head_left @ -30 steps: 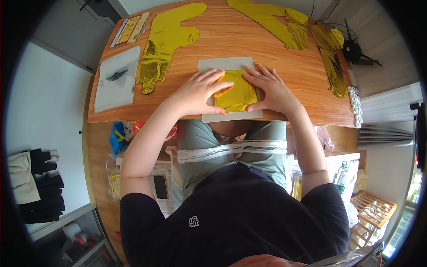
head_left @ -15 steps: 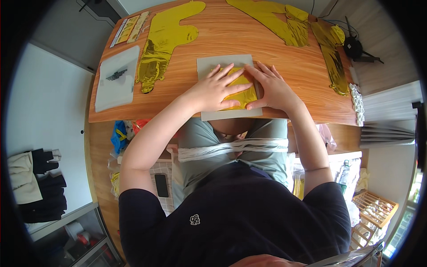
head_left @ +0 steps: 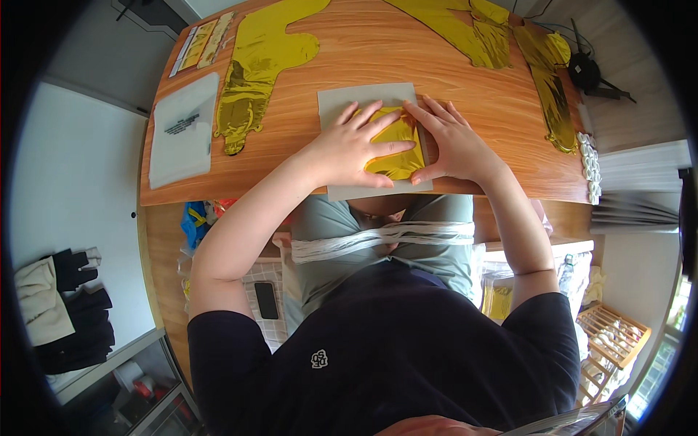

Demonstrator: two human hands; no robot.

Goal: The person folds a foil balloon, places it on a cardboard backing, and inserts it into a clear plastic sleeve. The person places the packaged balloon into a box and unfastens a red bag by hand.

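Note:
A folded piece of gold foil (head_left: 398,166), likely a foil balloon by its look, lies on a grey board (head_left: 342,102) at the table's near edge. My left hand (head_left: 361,147) rests flat across the foil's left side, fingers spread, partly hiding it. Along the right edge of the foil lies my right hand (head_left: 452,145), its fingers stretched out and reaching past the board's right edge. Neither hand grips anything.
Flat gold foil balloons lie on the wooden table (head_left: 349,58): one at far left (head_left: 273,54), others at far right (head_left: 545,80). Clear plastic bags (head_left: 183,134) sit at left, white ribbon bundles (head_left: 590,167) at the right edge. A black router-like device (head_left: 584,71) stands far right.
My right hand has shifted slightly right, and my left thumb has spread lower, so more of the foil shows between my hands. The view has moved a little.

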